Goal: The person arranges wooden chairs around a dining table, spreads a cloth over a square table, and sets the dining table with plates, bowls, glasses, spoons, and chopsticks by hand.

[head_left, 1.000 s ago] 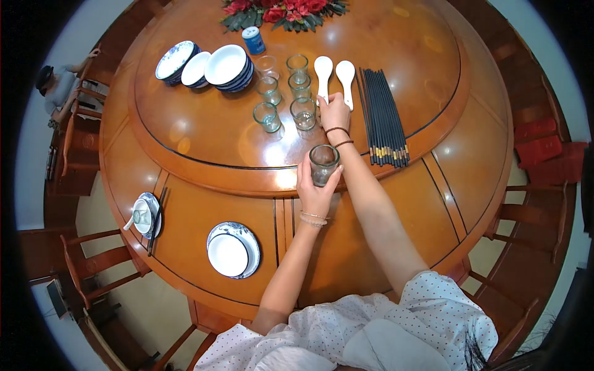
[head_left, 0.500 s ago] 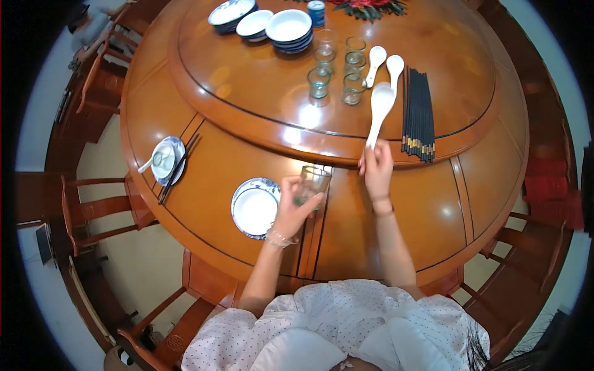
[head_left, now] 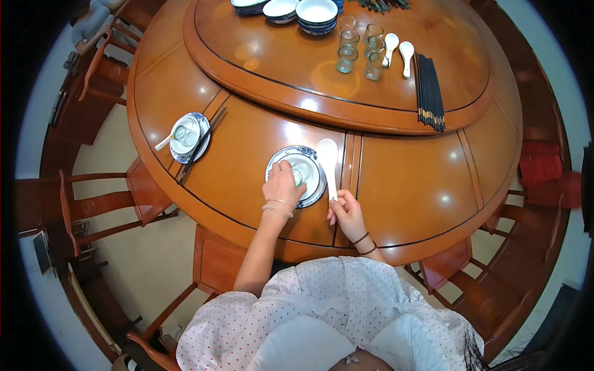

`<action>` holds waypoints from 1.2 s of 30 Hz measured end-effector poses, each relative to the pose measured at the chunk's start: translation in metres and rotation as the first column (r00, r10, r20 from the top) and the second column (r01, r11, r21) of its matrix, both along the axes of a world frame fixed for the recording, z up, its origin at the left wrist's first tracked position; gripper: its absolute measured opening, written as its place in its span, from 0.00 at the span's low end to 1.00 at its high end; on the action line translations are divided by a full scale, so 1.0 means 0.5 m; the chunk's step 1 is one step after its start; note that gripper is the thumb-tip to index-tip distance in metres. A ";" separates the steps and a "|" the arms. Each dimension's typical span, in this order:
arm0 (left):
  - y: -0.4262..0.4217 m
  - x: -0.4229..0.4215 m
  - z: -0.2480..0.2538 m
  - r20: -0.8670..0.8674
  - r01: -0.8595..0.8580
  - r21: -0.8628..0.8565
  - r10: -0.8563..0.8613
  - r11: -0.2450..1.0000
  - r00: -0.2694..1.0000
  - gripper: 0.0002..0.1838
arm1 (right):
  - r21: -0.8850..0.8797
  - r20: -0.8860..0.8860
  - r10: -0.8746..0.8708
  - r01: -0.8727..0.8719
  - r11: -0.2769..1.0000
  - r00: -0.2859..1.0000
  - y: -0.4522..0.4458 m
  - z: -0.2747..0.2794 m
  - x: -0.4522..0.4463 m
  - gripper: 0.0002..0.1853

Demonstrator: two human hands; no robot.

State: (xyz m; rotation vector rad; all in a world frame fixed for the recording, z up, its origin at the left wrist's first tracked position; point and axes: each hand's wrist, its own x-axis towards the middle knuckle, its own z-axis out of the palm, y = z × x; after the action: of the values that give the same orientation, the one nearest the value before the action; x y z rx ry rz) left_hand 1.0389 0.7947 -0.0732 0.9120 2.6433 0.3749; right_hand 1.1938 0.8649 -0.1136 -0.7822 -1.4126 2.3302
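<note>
My left hand [head_left: 284, 184] is closed round a small glass [head_left: 299, 177], which is in the white bowl [head_left: 311, 177] on a blue-patterned plate [head_left: 301, 204]; the fingers hide part of the glass. Just right of the plate, my right hand [head_left: 348, 214] pinches the handle end of a white spoon [head_left: 328, 162], its bowl pointing away from me. Two more white spoons, one of them [head_left: 406, 59] beside the black chopsticks [head_left: 429, 93], lie on the raised round board.
Several glasses [head_left: 347, 59] and stacked bowls [head_left: 317, 13] stand on the raised board [head_left: 272, 68]. At left is a place setting [head_left: 197, 146] with chopsticks [head_left: 202, 146]. Wooden chairs [head_left: 102, 201] surround the table. A person [head_left: 93, 28] is at the upper left.
The glass in my left hand has gone from above the table into the bowl. My right hand has taken a spoon off the raised board and brought it beside the plate.
</note>
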 end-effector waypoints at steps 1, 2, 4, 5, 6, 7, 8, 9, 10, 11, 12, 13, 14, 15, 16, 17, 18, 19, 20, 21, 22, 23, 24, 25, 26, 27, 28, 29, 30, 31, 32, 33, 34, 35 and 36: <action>0.003 -0.003 -0.004 -0.025 0.032 -0.040 -0.033 0.999 0.999 0.27 | 0.002 -0.001 -0.009 0.009 1.000 1.000 -0.008 -0.001 -0.005 0.05; 0.006 -0.004 -0.006 -0.044 0.046 -0.051 -0.048 0.998 0.998 0.27 | -0.009 -0.006 -0.026 0.026 1.000 1.000 -0.013 -0.004 -0.008 0.06; 0.001 -0.007 -0.008 -0.058 0.088 -0.050 -0.091 0.995 0.994 0.26 | -0.015 -0.011 -0.053 0.052 0.999 0.999 -0.032 -0.002 -0.012 0.06; 0.001 -0.008 -0.012 -0.068 0.122 -0.056 -0.126 0.991 0.990 0.26 | -0.018 -0.005 -0.060 0.060 0.998 0.998 -0.038 -0.002 -0.013 0.06; -0.007 -0.011 -0.017 -0.080 0.147 -0.073 -0.152 0.987 0.985 0.25 | -0.017 0.001 -0.069 0.069 0.997 0.998 -0.052 -0.001 -0.014 0.06; -0.007 -0.011 -0.021 -0.074 0.157 -0.073 -0.163 0.985 0.984 0.25 | -0.018 0.007 -0.079 0.079 0.997 0.997 -0.058 0.001 -0.014 0.06; -0.007 -0.011 -0.024 -0.056 0.182 -0.064 -0.186 0.981 0.981 0.24 | -0.019 0.017 -0.084 0.084 0.996 0.996 -0.063 0.006 -0.014 0.06; -0.006 -0.010 -0.027 -0.038 0.206 -0.055 -0.208 0.977 0.977 0.24 | -0.019 0.025 -0.089 0.089 0.996 0.996 -0.067 0.009 -0.015 0.06; -0.012 -0.014 -0.031 -0.034 0.215 -0.051 -0.217 0.975 0.976 0.24 | -0.016 0.029 -0.098 0.098 0.995 0.995 -0.078 0.007 -0.020 0.06; -0.013 -0.015 -0.033 -0.028 0.208 -0.061 -0.210 0.976 0.977 0.25 | -0.026 0.027 -0.086 0.087 0.996 0.996 -0.082 0.006 -0.021 0.06; -0.014 -0.015 -0.035 -0.022 0.199 -0.071 -0.201 0.977 0.979 0.27 | -0.035 0.023 -0.073 0.074 0.997 0.997 -0.087 0.005 -0.022 0.06; -0.020 -0.017 -0.038 -0.020 0.203 -0.069 -0.205 0.977 0.979 0.27 | -0.034 0.025 -0.077 0.077 0.996 0.997 -0.095 0.006 -0.025 0.06; -0.023 -0.018 -0.042 -0.016 0.204 -0.028 -0.205 0.979 0.979 0.27 | -0.044 0.015 -0.064 0.065 0.997 0.998 -0.099 0.006 -0.028 0.06; -0.026 -0.021 -0.044 -0.012 0.204 0.013 -0.204 0.979 0.979 0.28 | -0.054 0.004 -0.051 0.051 0.997 0.999 -0.104 0.007 -0.031 0.06; -0.030 -0.023 -0.044 -0.012 0.205 0.014 -0.205 0.979 0.979 0.28 | -0.053 0.005 -0.052 0.052 0.997 0.999 -0.107 0.007 -0.035 0.06; -0.044 -0.027 -0.044 -0.015 0.212 0.077 -0.212 0.974 0.977 0.29 | -0.060 0.021 -0.022 0.024 0.998 1.000 -0.120 0.008 -0.042 0.06; -0.051 -0.026 -0.042 -0.018 0.219 0.140 -0.218 0.966 0.976 0.30 | -0.066 0.038 0.007 -0.004 0.998 0.999 -0.123 0.009 -0.045 0.05; -0.062 -0.026 -0.038 -0.018 0.220 0.142 -0.219 0.965 0.975 0.30 | -0.064 0.038 0.006 -0.003 0.998 0.999 -0.128 0.010 -0.049 0.05; -0.080 -0.025 -0.030 -0.039 0.191 0.231 -0.187 0.954 0.981 0.30 | -0.078 0.041 0.012 -0.009 0.997 0.999 -0.133 0.011 -0.053 0.05; -0.098 -0.024 -0.025 -0.057 0.163 0.317 -0.153 0.934 0.987 0.30 | -0.092 0.044 0.018 -0.014 0.996 0.999 -0.138 0.012 -0.057 0.05; -0.118 -0.021 -0.026 -0.056 0.163 0.318 -0.153 0.934 0.987 0.30 | -0.091 0.044 0.018 -0.014 0.996 0.999 -0.142 0.013 -0.062 0.05; -0.139 -0.016 -0.029 0.110 0.000 0.388 -0.046 0.922 0.993 0.24 | -0.097 0.041 0.039 -0.035 0.995 0.998 -0.147 0.013 -0.066 0.05; -0.164 -0.012 -0.031 0.280 -0.172 0.431 0.050 0.886 0.959 0.20 | -0.098 0.037 0.062 -0.058 0.993 0.997 -0.161 0.015 -0.070 0.05; -0.175 -0.007 -0.040 0.282 -0.178 0.431 0.055 0.885 0.958 0.20 | -0.099 0.040 0.066 -0.062 0.993 0.997 -0.167 0.011 -0.074 0.05; -0.184 -0.004 -0.052 0.365 -0.208 0.468 0.027 0.859 0.931 0.17 | -0.110 0.031 0.091 -0.087 0.990 0.995 -0.172 0.003 -0.079 0.05; -0.191 0.000 -0.046 0.444 -0.244 0.495 -0.001 0.834 0.896 0.17 | -0.129 0.023 0.118 -0.114 0.985 0.993 -0.180 -0.002 -0.081 0.04; -0.182 0.007 -0.033 0.448 -0.252 0.444 0.030 0.860 0.893 0.20 | -0.124 0.024 0.153 -0.149 0.981 0.988 -0.184 -0.005 -0.085 0.05; -0.174 0.004 -0.036 0.446 -0.254 0.446 0.033 0.858 0.894 0.20 | -0.123 0.021 0.156 -0.153 0.981 0.987 -0.181 -0.013 -0.090 0.05; -0.173 0.004 -0.043 0.416 -0.211 0.435 0.013 0.875 0.909 0.19 | -0.147 0.003 0.158 -0.156 0.977 0.987 -0.187 -0.024 -0.095 0.05; -0.174 0.002 -0.050 0.387 -0.168 0.427 -0.012 0.888 0.922 0.18 | -0.165 -0.014 0.157 -0.157 0.974 0.987 -0.196 -0.036 -0.101 0.05; -0.171 -0.004 -0.055 0.336 -0.135 0.435 -0.022 0.890 0.942 0.19 | -0.172 -0.038 0.164 -0.168 0.971 0.986 -0.198 -0.047 -0.103 0.05; -0.170 -0.008 -0.061 0.337 -0.135 0.439 -0.023 0.888 0.941 0.19 | -0.168 -0.036 0.164 -0.168 0.971 0.986 -0.197 -0.047 -0.106 0.05; -0.172 -0.013 -0.067 0.326 -0.119 0.407 -0.022 0.906 0.945 0.19 | -0.147 -0.009 0.199 -0.198 0.969 0.980 -0.198 -0.048 -0.109 0.05; -0.172 -0.018 -0.072 0.313 -0.103 0.372 -0.021 0.922 0.949 0.19 | -0.129 0.017 0.233 -0.229 0.965 0.972 -0.196 -0.048 -0.111 0.06; -0.169 -0.024 -0.069 0.287 -0.086 0.296 -0.003 0.951 0.958 0.19 | -0.072 0.022 0.257 -0.255 0.964 0.966 -0.191 -0.052 -0.112 0.07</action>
State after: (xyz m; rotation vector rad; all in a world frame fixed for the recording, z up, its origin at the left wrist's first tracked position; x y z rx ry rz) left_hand 1.0269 0.7100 -0.1074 0.8175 2.3790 0.8784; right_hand 1.1379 0.7695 -0.1394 -0.6927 -1.5353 2.5828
